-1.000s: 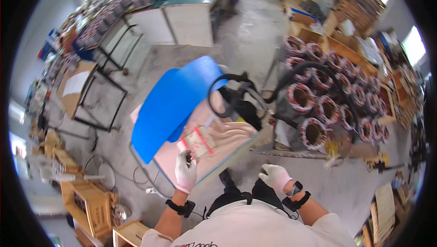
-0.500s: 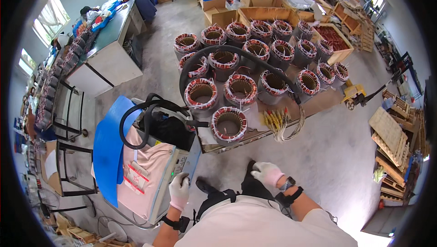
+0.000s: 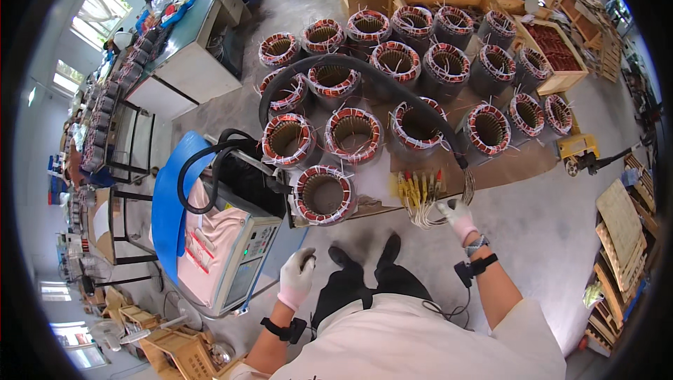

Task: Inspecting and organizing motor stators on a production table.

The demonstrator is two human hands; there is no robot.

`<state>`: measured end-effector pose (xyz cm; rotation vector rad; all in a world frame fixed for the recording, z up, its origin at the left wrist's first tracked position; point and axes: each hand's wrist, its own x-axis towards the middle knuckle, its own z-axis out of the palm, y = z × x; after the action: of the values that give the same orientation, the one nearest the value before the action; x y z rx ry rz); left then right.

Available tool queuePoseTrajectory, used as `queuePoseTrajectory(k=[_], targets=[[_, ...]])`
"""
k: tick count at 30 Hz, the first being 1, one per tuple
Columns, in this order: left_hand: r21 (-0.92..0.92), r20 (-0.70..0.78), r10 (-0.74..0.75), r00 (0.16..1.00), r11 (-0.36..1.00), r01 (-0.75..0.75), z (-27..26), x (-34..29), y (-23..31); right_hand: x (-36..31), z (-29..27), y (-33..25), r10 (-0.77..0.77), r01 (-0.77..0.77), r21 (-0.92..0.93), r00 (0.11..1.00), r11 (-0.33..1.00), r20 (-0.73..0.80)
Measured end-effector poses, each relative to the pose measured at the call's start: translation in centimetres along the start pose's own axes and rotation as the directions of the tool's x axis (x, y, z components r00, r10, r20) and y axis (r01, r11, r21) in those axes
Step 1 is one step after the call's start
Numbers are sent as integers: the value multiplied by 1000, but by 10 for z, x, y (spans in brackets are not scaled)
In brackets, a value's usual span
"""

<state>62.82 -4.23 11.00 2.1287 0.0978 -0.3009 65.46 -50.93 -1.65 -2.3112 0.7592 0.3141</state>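
Note:
My right hand (image 3: 457, 217), in a white glove, reaches to a bundle of thin pale wires (image 3: 429, 221) at the table's front edge. Its fingers are apart at the wires; no grip on them shows. The wires run to a row of yellow and red clips (image 3: 419, 186) lying on the tabletop and join a thick black hose-like cable (image 3: 364, 66) arching over the stators. My left hand (image 3: 297, 276), gloved too, hangs beside the front panel of a test machine (image 3: 247, 261). Its fingers are loosely bent and apart, with no object visible in them. Nearest the machine stands a wound motor stator (image 3: 324, 195).
Several more stators (image 3: 354, 136) with red and white windings stand in rows on the low platform. A yellow pallet jack (image 3: 579, 148) is at its right end. Wooden pallets (image 3: 617, 226) lean at far right. A blue sheet (image 3: 172, 229) and pink cloth (image 3: 203, 229) cover the machine.
My right hand has stretched forward and right to the wires. My left hand has moved slightly right, away from the machine's panel. The view has shifted, and both my feet now show.

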Motion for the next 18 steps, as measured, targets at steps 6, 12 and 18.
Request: queuePoseTrajectory(k=[6, 12, 18], targets=[[65, -63, 103, 993, 993, -99, 5, 31, 38, 10, 87, -2, -24, -225, 805, 959, 549, 284], [98, -175, 102, 979, 991, -86, 3, 42, 35, -7, 49, -49, 58, -119, 604, 991, 788, 120], [137, -195, 129, 972, 985, -103, 7, 49, 52, 14, 31, -43, 6, -30, 538, 999, 842, 45]])
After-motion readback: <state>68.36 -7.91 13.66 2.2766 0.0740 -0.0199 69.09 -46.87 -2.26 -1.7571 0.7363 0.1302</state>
